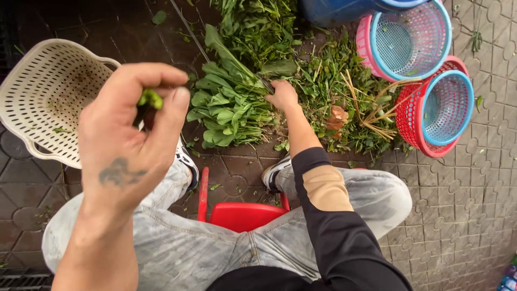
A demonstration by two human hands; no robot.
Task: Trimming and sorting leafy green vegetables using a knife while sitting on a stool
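My left hand (132,132) is raised close to the camera, its fingers pinched on a small green stem piece (150,98). My right hand (282,95) reaches down to the ground and grips the stems of a bunch of leafy greens (229,105) lying on the paved floor. Loose trimmed greens and stalks (334,91) lie spread to the right of that bunch. I sit on a red stool (237,213) with my knees apart.
A cream perforated basket (40,94) lies at the left. Pink-and-blue (409,40) and red-and-blue (439,108) mesh baskets stand at the upper right, beside a blue container (339,9). Patterned paving (468,205) surrounds me.
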